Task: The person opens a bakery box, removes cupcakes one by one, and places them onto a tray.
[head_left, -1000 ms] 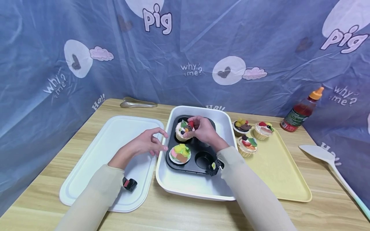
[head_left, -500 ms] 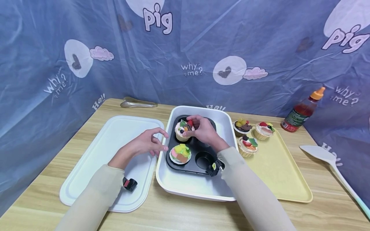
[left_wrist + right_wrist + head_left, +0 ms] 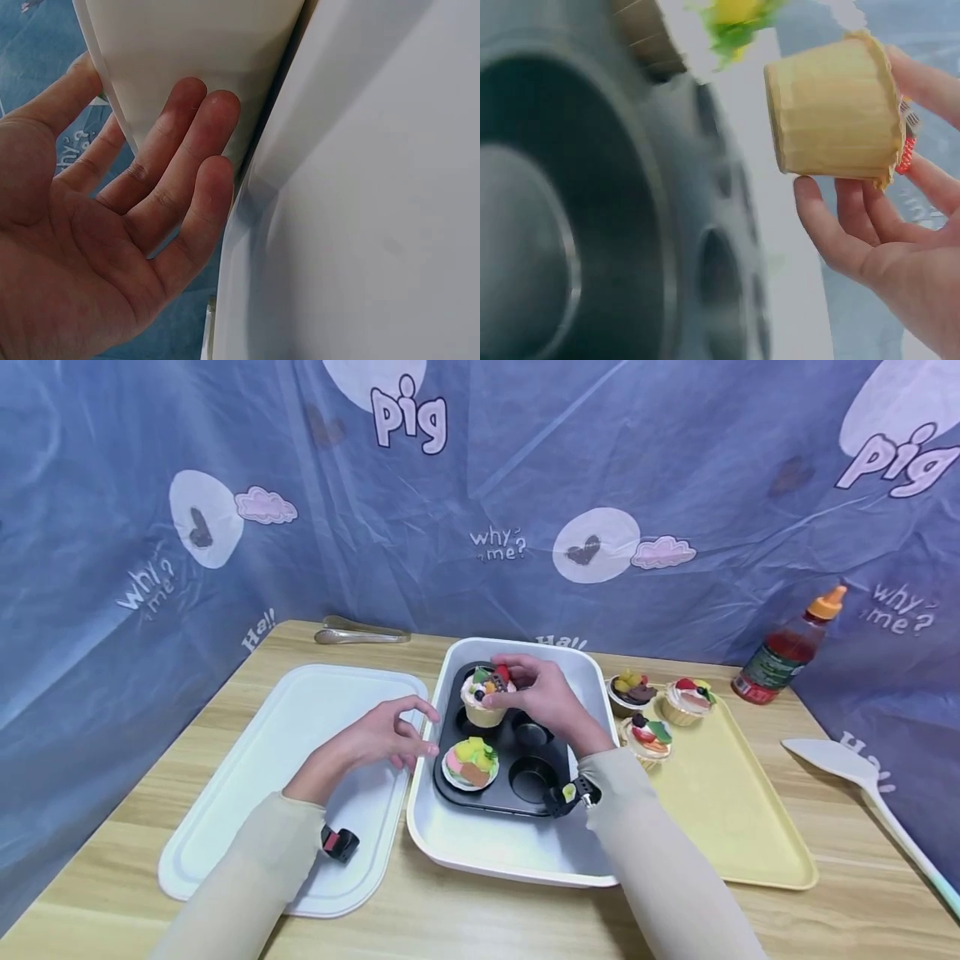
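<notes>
My right hand [image 3: 543, 697] pinches a fruit-topped cupcake [image 3: 482, 714] in a pale yellow cup, over the back-left part of a black muffin tin [image 3: 517, 747]. In the right wrist view the cupcake [image 3: 836, 112] hangs apart from the tin, thumb on one side and fingers on the other. Another cupcake [image 3: 470, 764], with yellow, pink and brown toppings, sits in the tin's front-left cup. The tin lies in a white bin [image 3: 495, 856]. My left hand [image 3: 382, 732] holds nothing, its fingers loosely bent at the bin's left wall [image 3: 217, 45]; whether they touch is unclear.
A white tray [image 3: 330, 718] lies on the left, with metal tongs [image 3: 363, 633] behind it. On the right, a yellow tray [image 3: 720, 810] bears several cupcakes [image 3: 686, 700]. A sauce bottle [image 3: 787, 647] and a long white spoon [image 3: 862, 777] are beyond it.
My right hand has lifted the fruit-topped cupcake out of the back-left cup and moved slightly right. The left hand stays almost where it was.
</notes>
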The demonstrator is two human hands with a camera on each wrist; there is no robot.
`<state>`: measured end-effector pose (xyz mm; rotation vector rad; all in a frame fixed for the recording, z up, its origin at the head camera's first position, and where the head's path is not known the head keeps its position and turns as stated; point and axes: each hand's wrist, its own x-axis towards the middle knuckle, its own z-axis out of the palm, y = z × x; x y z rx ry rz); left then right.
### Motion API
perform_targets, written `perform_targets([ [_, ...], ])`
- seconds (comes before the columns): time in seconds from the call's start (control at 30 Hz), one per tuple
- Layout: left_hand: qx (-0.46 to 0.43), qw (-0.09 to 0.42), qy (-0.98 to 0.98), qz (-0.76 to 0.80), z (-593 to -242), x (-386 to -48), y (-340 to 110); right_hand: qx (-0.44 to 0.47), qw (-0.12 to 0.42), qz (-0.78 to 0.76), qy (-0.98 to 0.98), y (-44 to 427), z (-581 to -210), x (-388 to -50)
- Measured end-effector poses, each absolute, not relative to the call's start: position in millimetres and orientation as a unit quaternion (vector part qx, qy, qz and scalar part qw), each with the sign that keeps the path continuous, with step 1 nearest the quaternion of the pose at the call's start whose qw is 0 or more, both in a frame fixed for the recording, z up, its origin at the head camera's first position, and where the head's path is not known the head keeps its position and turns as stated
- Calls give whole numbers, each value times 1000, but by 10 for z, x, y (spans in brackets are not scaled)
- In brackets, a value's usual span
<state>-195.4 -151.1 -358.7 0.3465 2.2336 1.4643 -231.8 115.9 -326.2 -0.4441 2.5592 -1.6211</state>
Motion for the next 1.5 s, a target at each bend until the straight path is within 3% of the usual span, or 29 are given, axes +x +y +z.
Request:
perform_targets([
  [0.6,101,217,813,530,-3647,-1902,-1533,-137,26,-508,850,1515,-3073,-1996],
  [0.87,99,219,817,524,-3638,-1910,-1521,-115,-20,-499,859,1734,-2942,-1843],
  [1.3,121,224,811,527,-3597,-1945,-1515,-35,-153,-523,838,2225,-2741,-1684],
  [1.5,112,225,816,521,-3581,-1958,-1500,12,-175,-518,837,2464,-2685,-1681],
])
